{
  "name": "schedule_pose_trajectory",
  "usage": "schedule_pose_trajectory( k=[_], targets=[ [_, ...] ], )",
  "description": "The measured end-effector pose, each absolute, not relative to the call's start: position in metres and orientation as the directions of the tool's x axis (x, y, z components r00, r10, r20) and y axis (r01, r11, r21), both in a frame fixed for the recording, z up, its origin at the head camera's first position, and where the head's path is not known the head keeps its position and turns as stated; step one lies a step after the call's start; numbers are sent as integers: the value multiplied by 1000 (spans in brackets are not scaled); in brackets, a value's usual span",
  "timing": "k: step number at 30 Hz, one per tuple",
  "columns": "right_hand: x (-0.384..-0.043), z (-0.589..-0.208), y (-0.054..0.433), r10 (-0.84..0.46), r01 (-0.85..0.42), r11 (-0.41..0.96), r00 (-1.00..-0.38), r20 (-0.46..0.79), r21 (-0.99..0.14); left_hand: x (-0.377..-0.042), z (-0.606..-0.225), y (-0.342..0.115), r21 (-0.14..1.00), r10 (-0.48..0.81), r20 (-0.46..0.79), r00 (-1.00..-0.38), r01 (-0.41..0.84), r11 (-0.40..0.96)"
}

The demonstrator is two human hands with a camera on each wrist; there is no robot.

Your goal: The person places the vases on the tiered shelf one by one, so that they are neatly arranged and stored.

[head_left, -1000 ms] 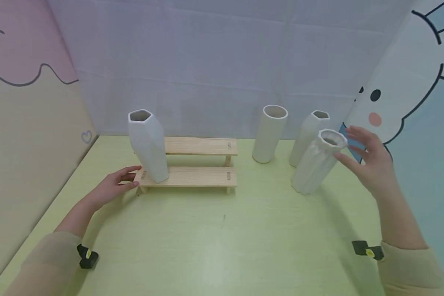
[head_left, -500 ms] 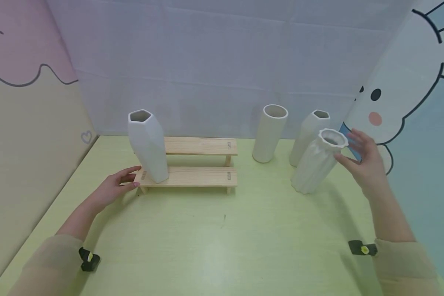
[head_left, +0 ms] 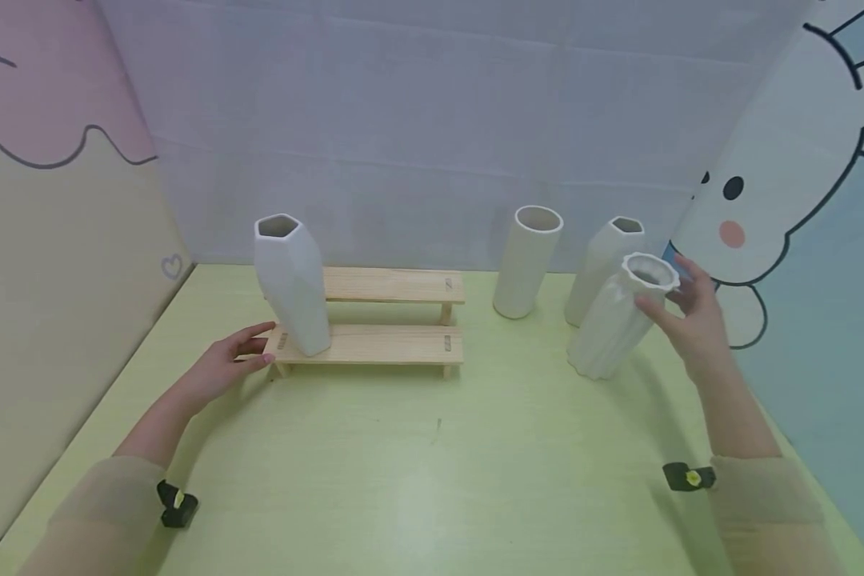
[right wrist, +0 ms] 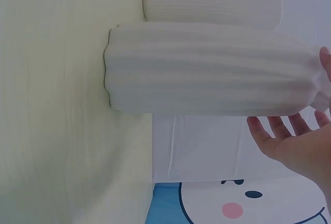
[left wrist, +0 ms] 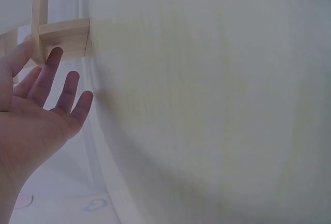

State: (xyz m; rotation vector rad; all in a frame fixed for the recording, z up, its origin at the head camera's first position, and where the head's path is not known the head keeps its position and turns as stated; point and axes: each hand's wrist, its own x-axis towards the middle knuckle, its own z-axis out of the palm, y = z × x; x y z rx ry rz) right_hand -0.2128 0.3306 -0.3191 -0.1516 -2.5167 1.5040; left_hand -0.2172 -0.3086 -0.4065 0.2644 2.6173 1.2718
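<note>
A white fluted vase (head_left: 608,328) with a scalloped rim stands on the table at the right. My right hand (head_left: 691,324) is at its neck, the thumb overlapping the near side and the fingers by the far side. In the right wrist view, loosely spread fingertips (right wrist: 253,123) come right to the vase's edge. A two-tier wooden stand (head_left: 396,344) is at the left, and my left hand (head_left: 223,364) holds the left end of its lower step between thumb and fingers. Upright on that step is a white faceted vase (head_left: 291,288).
A white cylindrical vase (head_left: 526,264) stands right of the stand. Another faceted vase (head_left: 598,264) is partly hidden behind the fluted one. A pale cloth (head_left: 432,136) hangs behind the table, with printed panels (head_left: 828,264) along the sides.
My right hand has moved left and in closer to the neck of the fluted vase. My left hand, the stand and the vases have stayed in place.
</note>
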Motion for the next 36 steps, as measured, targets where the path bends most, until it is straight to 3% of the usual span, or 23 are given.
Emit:
schedule_pose_trajectory(
  k=[29, 36],
  targets=[
    [-226, -322, 325, 249, -72, 335, -955, 162, -939, -219, -406, -309, 781, 256, -119, -959, 68, 621],
    [-226, -321, 327, 231, -26, 373, -965, 120, -927, -220, -406, -310, 781, 252, -129, -959, 58, 622]
  ],
)
